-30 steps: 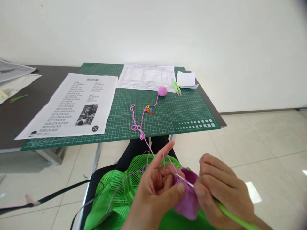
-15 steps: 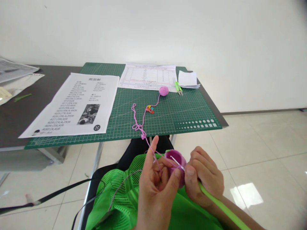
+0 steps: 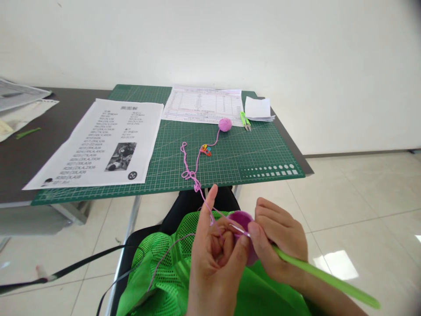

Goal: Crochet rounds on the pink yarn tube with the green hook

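Observation:
My left hand pinches the edge of a round, hollow pink crochet piece between thumb and fingers, its index finger raised with pink yarn running beside it. In my right hand is a crochet hook with a green handle; its silver tip lies at the piece's opening, near my left fingertips. The yarn runs up to a loose tangle at the mat's front edge and on to a small pink ball. My hands partly hide the piece.
On the green cutting mat lie a printed sheet, a table sheet, green snips, stitch markers and a white paper stack. A black strap hangs at lower left.
The hook's handle has swung toward the right, and its tip has shifted slightly left and down. My right hand has turned a little, and the pink piece sits slightly lower.

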